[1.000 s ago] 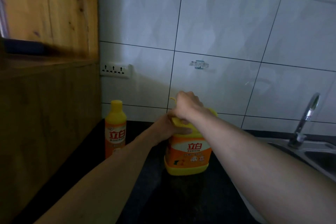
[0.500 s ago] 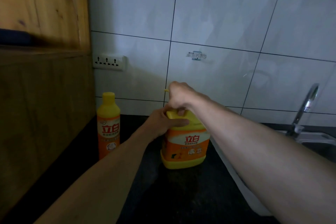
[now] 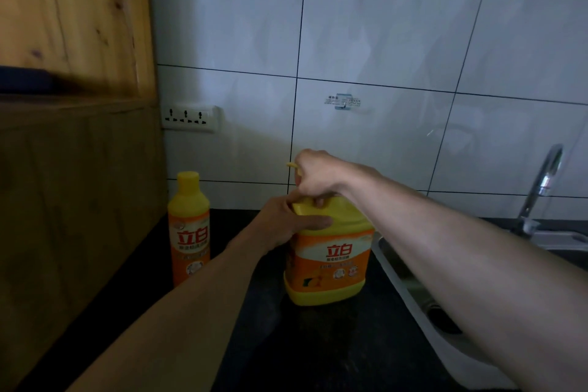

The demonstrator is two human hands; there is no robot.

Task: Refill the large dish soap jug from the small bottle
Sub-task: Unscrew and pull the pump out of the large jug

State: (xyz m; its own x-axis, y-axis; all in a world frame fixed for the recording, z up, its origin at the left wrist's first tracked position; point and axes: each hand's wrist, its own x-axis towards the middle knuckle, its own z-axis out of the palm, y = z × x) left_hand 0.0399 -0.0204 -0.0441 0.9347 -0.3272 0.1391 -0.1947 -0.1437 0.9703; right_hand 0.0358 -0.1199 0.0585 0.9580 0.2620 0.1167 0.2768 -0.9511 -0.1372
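The large yellow and orange dish soap jug (image 3: 331,258) stands upright on the black counter (image 3: 318,350). My left hand (image 3: 286,226) is pressed against the jug's upper left shoulder, fingers laid across its front. Above it, my right hand (image 3: 315,177) is closed over the jug's top, hiding the cap; a thin yellow tip sticks out to the left of the fist. The small bottle (image 3: 189,229), same colours, stands upright with its yellow cap on, to the left of the jug and apart from both hands.
A wooden cabinet (image 3: 70,169) walls in the left side. On the white tiled wall sit a power strip (image 3: 190,118) and a small hook (image 3: 343,102). To the right lie a steel sink (image 3: 413,289) and a tap (image 3: 541,181).
The view has shifted slightly, so everything sits a little lower and to the left in the frame. Both hands stay on the jug; my right fist sits slightly higher above the jug's shoulder.
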